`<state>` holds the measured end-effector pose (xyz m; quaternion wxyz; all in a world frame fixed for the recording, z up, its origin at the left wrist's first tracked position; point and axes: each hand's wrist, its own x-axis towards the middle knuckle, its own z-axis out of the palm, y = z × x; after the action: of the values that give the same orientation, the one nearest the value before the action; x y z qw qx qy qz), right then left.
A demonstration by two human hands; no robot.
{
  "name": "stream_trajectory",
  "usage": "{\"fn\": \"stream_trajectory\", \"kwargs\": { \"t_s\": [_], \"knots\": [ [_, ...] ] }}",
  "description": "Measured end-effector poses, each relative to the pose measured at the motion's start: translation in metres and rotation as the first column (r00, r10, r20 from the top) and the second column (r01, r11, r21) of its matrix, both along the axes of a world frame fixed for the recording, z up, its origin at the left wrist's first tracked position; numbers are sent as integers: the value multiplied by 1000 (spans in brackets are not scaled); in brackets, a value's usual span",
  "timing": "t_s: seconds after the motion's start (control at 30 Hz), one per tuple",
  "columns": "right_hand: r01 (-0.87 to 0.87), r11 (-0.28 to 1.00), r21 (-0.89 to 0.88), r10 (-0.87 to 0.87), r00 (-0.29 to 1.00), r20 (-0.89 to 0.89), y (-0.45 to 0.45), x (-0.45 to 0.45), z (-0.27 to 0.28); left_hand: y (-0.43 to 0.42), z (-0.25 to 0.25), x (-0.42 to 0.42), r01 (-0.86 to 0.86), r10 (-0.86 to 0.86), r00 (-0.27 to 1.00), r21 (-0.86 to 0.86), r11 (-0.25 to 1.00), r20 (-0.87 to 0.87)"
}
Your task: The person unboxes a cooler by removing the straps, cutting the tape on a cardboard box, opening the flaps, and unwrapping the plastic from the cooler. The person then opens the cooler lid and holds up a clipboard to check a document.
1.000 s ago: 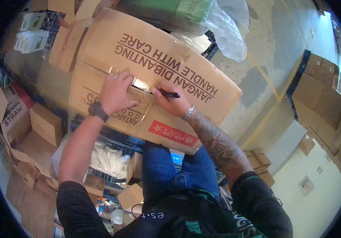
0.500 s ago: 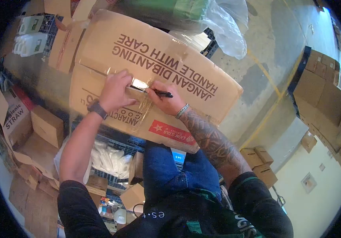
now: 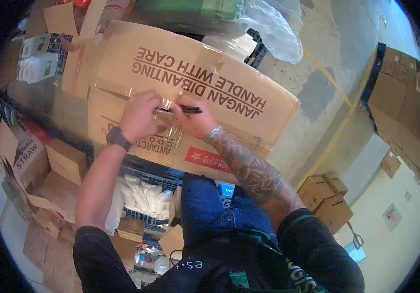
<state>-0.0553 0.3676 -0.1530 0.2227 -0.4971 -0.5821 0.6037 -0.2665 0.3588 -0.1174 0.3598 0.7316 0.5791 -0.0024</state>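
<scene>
A large cardboard carton (image 3: 205, 63) with "HANDLE WITH CARE" printed on it lies in front of me, its lettering upside down. Clear shiny tape (image 3: 167, 103) crosses the seam near the middle. My right hand (image 3: 193, 115) is closed around a slim black pen-shaped tool (image 3: 193, 110); its tip is hidden by the fingers at the taped seam, so its exact kind is unclear. My left hand (image 3: 141, 117) rests on the carton just left of that spot, thumb and fingers apart, with a dark watch (image 3: 118, 137) on the wrist.
Open cartons (image 3: 63, 161) stand at the left, near white jugs (image 3: 38, 66) at the upper left. White wrapped items (image 3: 144, 198) sit in a crate below the carton. Stacked boxes (image 3: 390, 97) are at the right, smaller boxes (image 3: 324, 200) lower right, and clear plastic (image 3: 273, 29) lies at the top.
My right hand with the black tool has moved slightly left along the seam, closer to my left hand. The left hand stays at nearly the same place; the view has shifted a little.
</scene>
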Motion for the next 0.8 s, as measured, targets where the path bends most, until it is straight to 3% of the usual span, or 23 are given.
{"fn": "stream_trajectory", "kwargs": {
  "t_s": [0.07,0.2,0.23,0.37,0.47,0.8],
  "knots": [
    [142,989,-32,-143,989,-35,-8,20,-5,-2,2,2,57,-58,995,-13,998,-80],
    [50,999,-16,-49,996,73,-22,53,-3,-14,8,32,41,-30,954,29,999,-298],
    [36,999,-10,-35,996,78,-24,53,1,-24,1,32,-58,95,974,180,982,-203],
    [-49,998,-38,53,993,108,-18,47,4,-24,-17,24,-120,137,986,169,978,-93],
    [14,998,-62,-10,997,72,-20,49,7,-30,-20,23,-122,128,991,129,984,-34],
    [-10,997,75,2,994,114,-18,24,7,-31,-25,20,-119,122,993,211,970,-1]
  ]
}}
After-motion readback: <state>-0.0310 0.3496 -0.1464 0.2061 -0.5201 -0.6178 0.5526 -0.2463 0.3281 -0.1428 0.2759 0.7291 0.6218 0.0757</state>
